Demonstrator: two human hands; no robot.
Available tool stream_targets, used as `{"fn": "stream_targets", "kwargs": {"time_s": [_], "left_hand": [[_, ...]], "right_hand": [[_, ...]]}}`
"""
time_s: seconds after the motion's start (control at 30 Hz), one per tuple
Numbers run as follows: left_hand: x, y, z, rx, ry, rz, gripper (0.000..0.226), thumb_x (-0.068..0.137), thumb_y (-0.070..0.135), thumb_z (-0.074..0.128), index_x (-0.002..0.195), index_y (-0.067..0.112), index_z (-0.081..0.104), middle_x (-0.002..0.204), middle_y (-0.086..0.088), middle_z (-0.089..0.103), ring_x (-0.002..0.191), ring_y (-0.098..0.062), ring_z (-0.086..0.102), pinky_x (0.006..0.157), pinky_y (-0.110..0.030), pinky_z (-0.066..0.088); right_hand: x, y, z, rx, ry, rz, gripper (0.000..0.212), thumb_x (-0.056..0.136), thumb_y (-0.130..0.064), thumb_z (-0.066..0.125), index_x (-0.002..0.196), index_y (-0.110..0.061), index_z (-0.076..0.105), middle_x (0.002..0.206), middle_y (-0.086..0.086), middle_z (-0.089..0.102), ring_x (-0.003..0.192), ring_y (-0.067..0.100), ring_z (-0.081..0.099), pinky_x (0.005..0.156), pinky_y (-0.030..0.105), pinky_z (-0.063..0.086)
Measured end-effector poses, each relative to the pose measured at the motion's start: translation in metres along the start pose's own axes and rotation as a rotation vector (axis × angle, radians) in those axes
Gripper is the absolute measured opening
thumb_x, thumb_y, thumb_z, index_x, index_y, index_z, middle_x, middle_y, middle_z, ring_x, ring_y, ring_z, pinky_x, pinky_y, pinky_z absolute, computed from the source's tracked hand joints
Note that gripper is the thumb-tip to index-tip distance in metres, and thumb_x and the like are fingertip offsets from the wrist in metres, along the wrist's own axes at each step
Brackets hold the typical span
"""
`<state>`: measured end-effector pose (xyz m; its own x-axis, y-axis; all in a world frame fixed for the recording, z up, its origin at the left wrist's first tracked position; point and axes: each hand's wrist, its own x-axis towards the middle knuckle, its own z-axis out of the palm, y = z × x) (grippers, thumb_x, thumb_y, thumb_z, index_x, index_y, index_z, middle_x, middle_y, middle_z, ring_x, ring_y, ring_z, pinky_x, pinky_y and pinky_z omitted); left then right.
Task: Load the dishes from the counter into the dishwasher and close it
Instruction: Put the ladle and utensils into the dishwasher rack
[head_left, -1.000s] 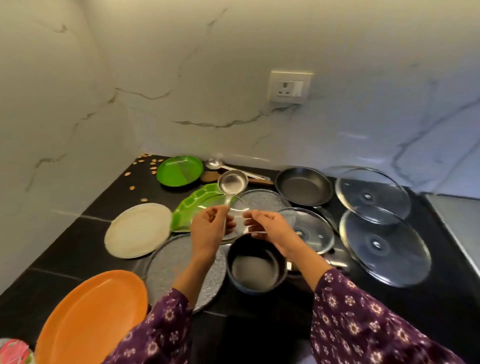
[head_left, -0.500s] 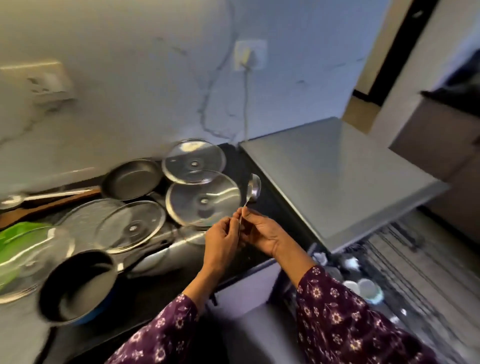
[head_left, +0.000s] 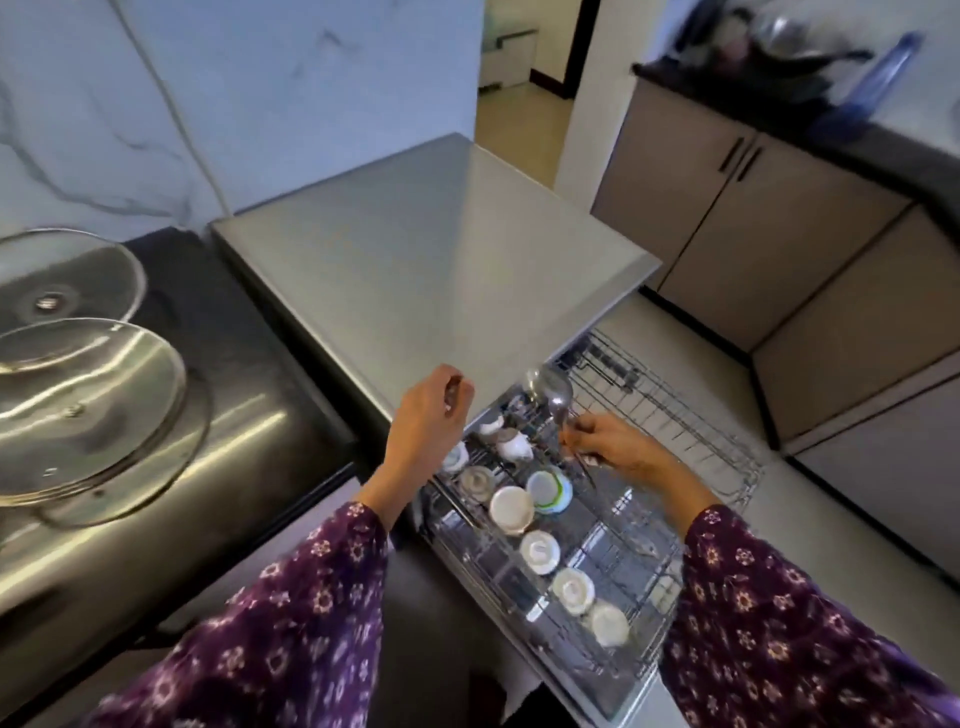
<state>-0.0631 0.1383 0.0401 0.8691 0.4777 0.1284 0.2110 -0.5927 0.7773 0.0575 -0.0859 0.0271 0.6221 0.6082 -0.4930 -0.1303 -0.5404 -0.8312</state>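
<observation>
Risk noted: the right hand (head_left: 618, 449) pinches the ladle (head_left: 551, 388) by its thin handle, bowl uppermost, above the drawn-out dishwasher rack (head_left: 691, 415), while the left hand (head_left: 426, 415) hangs loosely curled and empty; a slipping grip would likely drop it onto the inverted cups (head_left: 511, 509).

A row of cups (head_left: 511, 509) filled the left side of the rack (head_left: 623, 525), leaving open wire along its right side. The steel top (head_left: 431, 260) overhung the rack's back end. The right hand (head_left: 618, 449), gripping a ladle (head_left: 553, 389), hung over the rack's rear middle; the left hand (head_left: 426, 415) hovered at the top's front edge. Beyond, the far rack (head_left: 675, 415) lay as bare wire, with open floor between it and the cabinets (head_left: 831, 312).
</observation>
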Motion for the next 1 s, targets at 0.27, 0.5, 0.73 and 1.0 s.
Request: {"fn": "stream_targets", "kwargs": {"time_s": [0.27,0.5,0.73,1.0], "left_hand": [[0.057,-0.008,0.069,0.285,-0.123,0.238,0.036,0.094,0.025,0.054,0.124,0.006,0.051,0.128,-0.01,0.054,0.118,-0.025,0.049,0.1,-0.039,0.042],[0.092,-0.018,0.092,0.482,-0.191,0.391,0.043,0.097,0.028,0.045,0.135,0.006,0.043,0.139,-0.013,0.046,0.128,-0.026,0.043,0.11,-0.038,0.033],[0.095,-0.035,0.103,0.355,-0.134,0.373,0.039,0.098,0.027,0.038,0.131,0.007,0.045,0.14,-0.011,0.045,0.134,-0.02,0.036,0.118,-0.037,0.012],[0.093,-0.036,0.104,0.336,-0.081,0.358,0.036,0.097,0.029,0.039,0.126,0.01,0.049,0.136,-0.007,0.049,0.129,-0.017,0.042,0.118,-0.029,0.015]], "right_hand": [[0.045,0.111,-0.071,-0.434,-0.032,0.216,0.017,0.089,-0.008,0.057,0.082,-0.022,0.065,0.089,-0.007,0.06,0.089,0.016,0.057,0.09,0.036,0.046],[0.134,0.144,-0.058,-0.607,0.055,0.262,0.02,0.087,-0.022,0.063,0.105,-0.016,0.068,0.115,0.003,0.064,0.104,0.019,0.057,0.102,0.036,0.04],[0.198,0.176,-0.047,-0.599,0.114,0.299,0.015,0.087,-0.018,0.062,0.093,-0.008,0.071,0.102,0.009,0.066,0.097,0.024,0.062,0.086,0.027,0.046],[0.227,0.213,-0.05,-0.618,0.143,0.306,0.018,0.09,-0.021,0.057,0.091,-0.01,0.071,0.096,0.008,0.07,0.075,0.015,0.054,0.071,0.02,0.038]]}}
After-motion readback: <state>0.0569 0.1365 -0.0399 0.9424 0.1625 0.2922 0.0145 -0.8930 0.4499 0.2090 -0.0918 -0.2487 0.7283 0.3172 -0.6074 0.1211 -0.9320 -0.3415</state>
